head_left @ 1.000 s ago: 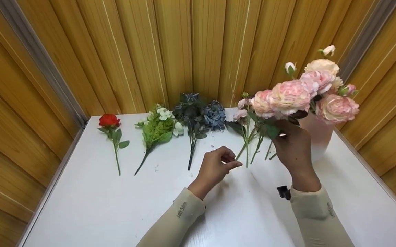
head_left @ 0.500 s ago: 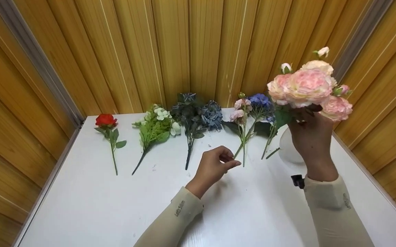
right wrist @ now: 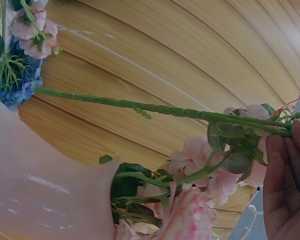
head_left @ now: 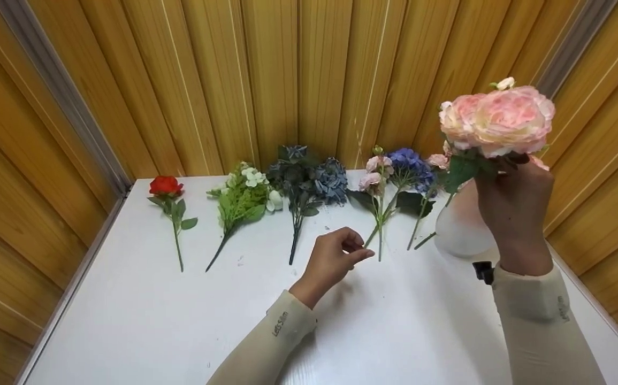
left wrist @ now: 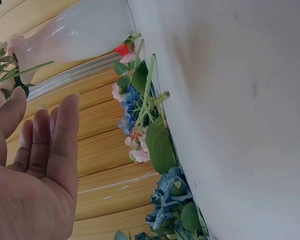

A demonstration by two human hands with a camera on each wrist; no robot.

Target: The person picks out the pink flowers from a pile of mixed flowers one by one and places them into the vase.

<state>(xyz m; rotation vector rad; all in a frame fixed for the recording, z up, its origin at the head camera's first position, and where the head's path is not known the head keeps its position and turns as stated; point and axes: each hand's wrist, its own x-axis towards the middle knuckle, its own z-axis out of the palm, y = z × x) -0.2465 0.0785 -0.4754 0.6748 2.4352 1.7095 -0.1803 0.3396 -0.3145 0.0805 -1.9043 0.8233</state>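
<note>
Pale beige left sleeve (head_left: 263,347), dark "Let's Slim" lettering (head_left: 280,324) near wrist end. Matching right sleeve (head_left: 541,337), also lettered; small black attachment (head_left: 483,272) at inner edge.

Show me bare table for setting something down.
Bare table lies in front of the red rose, left of the left sleeve, and between that and the right sleeve. The back is crowded from the dark blue bunch to the vase.

I can read "Let's Slim" in dark print (head_left: 281,324) on L sleeve (head_left: 261,345); R sleeve (head_left: 547,331) has similar sideways letters (head_left: 564,309), prob. same words, but too blurry to confirm on my feed.
</note>
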